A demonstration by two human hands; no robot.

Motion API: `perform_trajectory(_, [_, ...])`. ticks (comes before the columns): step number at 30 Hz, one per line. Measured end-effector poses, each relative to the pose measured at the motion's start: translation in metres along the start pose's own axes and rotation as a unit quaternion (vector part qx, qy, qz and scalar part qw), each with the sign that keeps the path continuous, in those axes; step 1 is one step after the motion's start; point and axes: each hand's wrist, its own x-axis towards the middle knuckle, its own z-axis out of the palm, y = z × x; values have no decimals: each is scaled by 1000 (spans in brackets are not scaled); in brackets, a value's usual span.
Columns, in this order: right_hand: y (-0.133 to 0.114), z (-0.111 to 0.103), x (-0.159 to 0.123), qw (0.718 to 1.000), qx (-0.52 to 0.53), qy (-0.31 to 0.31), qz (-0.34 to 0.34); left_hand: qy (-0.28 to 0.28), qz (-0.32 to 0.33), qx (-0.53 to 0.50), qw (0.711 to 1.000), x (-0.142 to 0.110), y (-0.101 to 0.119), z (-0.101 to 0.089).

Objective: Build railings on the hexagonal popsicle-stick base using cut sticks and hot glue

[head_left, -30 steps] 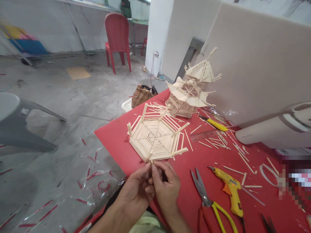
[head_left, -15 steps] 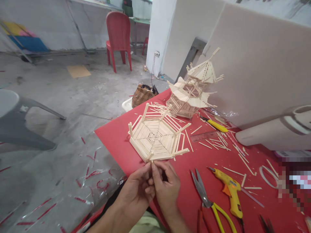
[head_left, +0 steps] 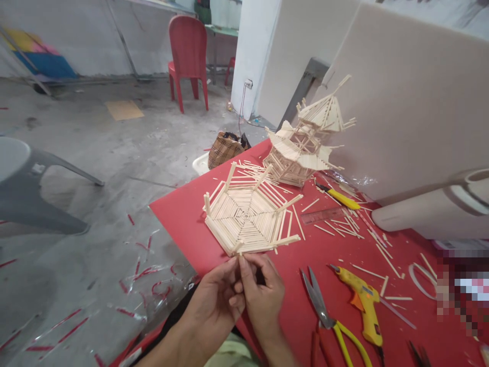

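Note:
My left hand (head_left: 216, 300) and my right hand (head_left: 262, 293) are pressed together at the near edge of the red table (head_left: 183, 214). Their fingertips pinch one small thing between them that I cannot make out. Just beyond the fingertips lies a flat hexagonal base of pale wooden sticks (head_left: 248, 214) with short posts standing at its corners. A taller stick tower with tiered roofs (head_left: 305, 145) stands behind it.
Yellow-handled cutters (head_left: 328, 316), a yellow glue gun (head_left: 362, 300), a yellow knife (head_left: 340, 196), a clear ruler (head_left: 323, 214) and loose sticks lie to the right. A white foam board (head_left: 412, 97) stands behind. A red chair (head_left: 189, 51), grey chair (head_left: 30, 188) and checked bag (head_left: 225, 148) are on the floor.
Both hands have stayed in the same pinch. The view has shifted slightly, nothing on the table has moved.

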Motion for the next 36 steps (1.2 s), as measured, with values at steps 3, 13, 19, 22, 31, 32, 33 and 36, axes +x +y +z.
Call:
perform_trajectory(3, [0, 0, 0, 1000, 3, -1, 2, 7, 6, -1, 1000, -1, 0, 0])
perform_trajectory(13, [-2, 0, 1, 1000, 13, -6, 4, -2, -1, 12, 1000, 1, 0, -2])
perform_trajectory(19, [-1, 0, 1, 1000, 14, -4, 1, 9, 3, 5, 1000, -2, 0, 1])
perform_trajectory(22, [-1, 0, 1, 1000, 17, -4, 0, 3, 3, 9, 1000, -1, 0, 1])
perform_trajectory(31, [0, -1, 0, 1000, 16, -5, 3, 6, 5, 9, 1000, -1, 0, -1])
perform_trajectory(32, [-1, -1, 0, 1000, 16, -5, 3, 7, 4, 9, 1000, -1, 0, -1])
perform_trajectory(33, [-1, -1, 0, 1000, 16, -4, 1, 6, 5, 9, 1000, 0, 0, -1])
perform_trajectory(36, [-2, 0, 1, 1000, 15, -3, -5, 1, 7, 11, 1000, 1, 0, -1])
